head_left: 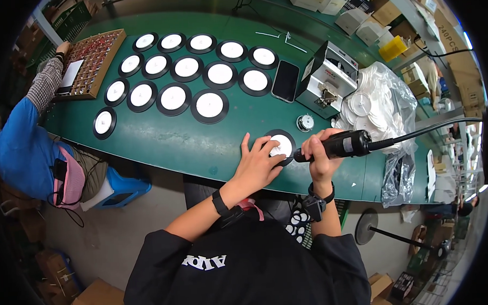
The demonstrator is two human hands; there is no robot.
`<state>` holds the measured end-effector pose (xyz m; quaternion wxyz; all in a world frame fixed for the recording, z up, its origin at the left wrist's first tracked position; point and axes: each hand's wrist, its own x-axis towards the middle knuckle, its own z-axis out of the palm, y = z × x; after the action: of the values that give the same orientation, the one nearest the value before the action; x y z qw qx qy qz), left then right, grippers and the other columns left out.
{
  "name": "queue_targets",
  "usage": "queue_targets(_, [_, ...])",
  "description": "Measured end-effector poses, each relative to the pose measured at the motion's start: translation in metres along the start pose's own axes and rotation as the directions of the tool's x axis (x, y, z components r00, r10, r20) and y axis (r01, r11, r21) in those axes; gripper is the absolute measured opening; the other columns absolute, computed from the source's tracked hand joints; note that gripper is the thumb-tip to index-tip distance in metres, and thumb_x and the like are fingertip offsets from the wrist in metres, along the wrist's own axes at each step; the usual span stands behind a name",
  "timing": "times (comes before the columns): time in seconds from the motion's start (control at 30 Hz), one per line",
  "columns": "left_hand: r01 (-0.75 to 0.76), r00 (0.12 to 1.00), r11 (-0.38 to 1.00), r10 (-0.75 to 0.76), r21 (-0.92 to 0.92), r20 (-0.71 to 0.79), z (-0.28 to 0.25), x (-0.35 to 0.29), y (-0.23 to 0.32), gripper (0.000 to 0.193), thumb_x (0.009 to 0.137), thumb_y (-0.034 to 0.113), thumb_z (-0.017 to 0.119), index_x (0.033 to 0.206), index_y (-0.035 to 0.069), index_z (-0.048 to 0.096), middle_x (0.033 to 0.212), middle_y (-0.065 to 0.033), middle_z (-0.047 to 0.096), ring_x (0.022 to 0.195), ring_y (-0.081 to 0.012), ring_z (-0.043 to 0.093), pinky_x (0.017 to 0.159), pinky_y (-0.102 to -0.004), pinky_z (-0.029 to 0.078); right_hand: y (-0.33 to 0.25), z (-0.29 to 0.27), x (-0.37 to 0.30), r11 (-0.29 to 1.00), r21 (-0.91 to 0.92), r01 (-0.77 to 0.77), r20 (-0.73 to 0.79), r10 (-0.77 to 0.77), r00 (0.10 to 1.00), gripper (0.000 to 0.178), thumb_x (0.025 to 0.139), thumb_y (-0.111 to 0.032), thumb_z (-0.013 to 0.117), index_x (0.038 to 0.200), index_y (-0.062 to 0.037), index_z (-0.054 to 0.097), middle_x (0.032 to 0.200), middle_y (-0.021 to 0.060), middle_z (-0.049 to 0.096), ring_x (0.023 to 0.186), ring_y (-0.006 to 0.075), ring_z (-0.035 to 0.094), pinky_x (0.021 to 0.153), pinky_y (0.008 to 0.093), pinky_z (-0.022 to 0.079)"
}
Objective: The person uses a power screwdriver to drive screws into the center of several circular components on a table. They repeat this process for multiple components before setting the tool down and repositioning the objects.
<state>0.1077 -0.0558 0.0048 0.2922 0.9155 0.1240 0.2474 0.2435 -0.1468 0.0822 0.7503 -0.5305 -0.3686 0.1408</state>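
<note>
A white disc with a black rim [282,142] lies on the green table right in front of me. My left hand [259,164] is over its left side, with thumb and forefinger holding it and the outer fingers spread. My right hand [321,156] is wrapped round a black corded electric screwdriver [347,144], held almost level. Its tip points left to the disc's near right edge, beside my left thumb; whether it touches is too small to tell. Just beyond the right hand stands a small round silver-and-black part [305,122].
Rows of similar discs [173,98] cover the table's left and middle. A phone [286,80], a metal machine [327,79] and a plastic bag of white discs [369,108] stand to the right. At left, a co-worker's arm [45,89] reaches to a divided box [90,64].
</note>
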Motion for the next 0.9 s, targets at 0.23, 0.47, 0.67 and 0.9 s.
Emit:
queue_targets(0.23, [0.037, 0.999, 0.999, -0.037, 0.01, 0.039, 0.008, 0.006, 0.003, 0.032, 0.08, 0.024, 0.079, 0.111, 0.018, 0.075, 0.135, -0.0064, 0.054, 0.138, -0.0317, 0.04, 0.114, -0.0698, 0.017, -0.002, 0.001, 0.0, 0.998, -0.057, 0.008, 0.037, -0.006, 0.999, 0.024, 0.091, -0.001, 0.061, 0.109, -0.0034, 0.045, 0.07, 0.0061, 0.049, 0.049, 0.0155, 0.048, 0.052, 0.0334, 0.046])
queue_targets(0.47, [-0.091, 0.994, 0.995, 0.093, -0.04, 0.051, 0.002, -0.001, -0.009, 0.026, 0.083, 0.012, 0.073, 0.108, 0.015, 0.074, 0.138, -0.0099, 0.053, 0.136, -0.0327, 0.042, 0.115, -0.0695, 0.019, -0.031, -0.031, 0.12, 0.968, -0.065, 0.242, -0.051, -0.245, 0.968, 0.033, 0.09, -0.003, 0.064, 0.12, 0.003, 0.051, 0.068, 0.0059, 0.055, 0.052, 0.0166, 0.052, 0.055, 0.0328, 0.048])
queue_targets(0.67, [-0.102, 0.991, 0.995, 0.101, 0.004, 0.082, 0.002, 0.001, -0.009, 0.029, 0.085, 0.011, 0.07, 0.113, 0.017, 0.074, 0.14, -0.0087, 0.053, 0.137, -0.0329, 0.042, 0.116, -0.0679, 0.019, -0.01, -0.042, 0.171, 0.977, -0.036, 0.208, -0.176, -0.211, 0.961, 0.018, 0.088, 0.0, 0.069, 0.099, -0.0033, 0.055, 0.067, 0.0044, 0.052, 0.052, 0.0151, 0.049, 0.056, 0.0322, 0.046])
queue_targets(0.9, [-0.072, 0.994, 0.996, 0.076, -0.062, 0.077, -0.003, -0.001, -0.004, 0.029, 0.086, 0.024, 0.073, 0.115, 0.019, 0.074, 0.143, -0.0062, 0.051, 0.138, -0.0323, 0.041, 0.117, -0.0676, 0.017, -0.029, -0.028, 0.098, 0.988, 0.085, 0.133, -0.108, -0.123, 0.986, 0.019, 0.091, -0.001, 0.064, 0.104, -0.0053, 0.051, 0.065, 0.004, 0.047, 0.051, 0.015, 0.046, 0.056, 0.0334, 0.045])
